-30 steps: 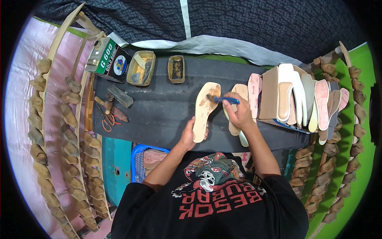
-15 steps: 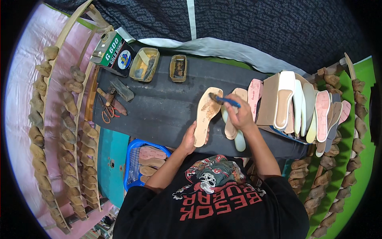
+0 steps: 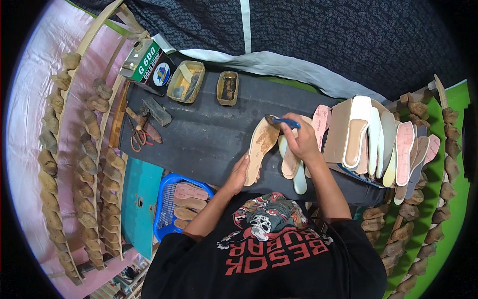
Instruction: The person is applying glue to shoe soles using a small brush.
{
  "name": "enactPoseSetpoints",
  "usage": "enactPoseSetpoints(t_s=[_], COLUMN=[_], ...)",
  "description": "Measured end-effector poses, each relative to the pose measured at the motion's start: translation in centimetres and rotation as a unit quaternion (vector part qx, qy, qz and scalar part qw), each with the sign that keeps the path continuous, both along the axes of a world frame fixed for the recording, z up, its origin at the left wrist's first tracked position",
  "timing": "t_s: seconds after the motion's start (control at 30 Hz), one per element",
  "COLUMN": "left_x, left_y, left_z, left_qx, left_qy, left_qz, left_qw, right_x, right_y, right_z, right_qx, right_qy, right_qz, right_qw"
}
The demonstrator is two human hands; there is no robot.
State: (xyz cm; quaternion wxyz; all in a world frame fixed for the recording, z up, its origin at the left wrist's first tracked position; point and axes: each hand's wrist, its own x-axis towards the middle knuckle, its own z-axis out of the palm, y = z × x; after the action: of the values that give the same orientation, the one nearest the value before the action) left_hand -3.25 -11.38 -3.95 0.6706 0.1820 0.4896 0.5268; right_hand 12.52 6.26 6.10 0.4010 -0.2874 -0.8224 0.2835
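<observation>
Gripping at both ends of the action, the two hands share the middle of the frame! The left hand has the narrow heel of a tan insole clasped, thumb on top, and that insole stands tilted just left of the right hand, brown smears across its wide upper half. And the right hand? Closed around a blue-handled brush, its bristle end right at the insole's wide end; whether it touches, I cannot tell. Just beneath the right hand, a pale greenish insole lies on the dark bench. Over at centre right, a cardboard box bristles with more insoles! Upper left, a metal can stands beside a shallow tray, and scissors lie below them. Lower down, left of centre: a blue basket with insoles inside.
</observation>
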Motion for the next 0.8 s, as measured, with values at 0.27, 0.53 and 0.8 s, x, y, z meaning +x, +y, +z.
enactPoseSetpoints(t_s=[0.27,0.53,0.8], left_x=[-0.5,-1.1,-0.4], left_y=[1.0,1.4,1.3], left_z=[0.0,-0.5,0.1], left_qx=[0.005,0.019,0.010], left_qy=[-0.034,-0.093,-0.121], left_qz=[-0.013,-0.026,0.000], left_qw=[0.999,0.995,0.993], right_x=[0.3,0.6,0.1], right_y=[-1.3,-0.4,-2.1], right_z=[-0.7,-1.0,-0.7], right_qx=[0.061,-0.050,-0.032], right_qy=[-0.031,-0.005,-0.013], right_qz=[0.068,-0.017,0.021], right_qw=[0.995,0.999,0.999])
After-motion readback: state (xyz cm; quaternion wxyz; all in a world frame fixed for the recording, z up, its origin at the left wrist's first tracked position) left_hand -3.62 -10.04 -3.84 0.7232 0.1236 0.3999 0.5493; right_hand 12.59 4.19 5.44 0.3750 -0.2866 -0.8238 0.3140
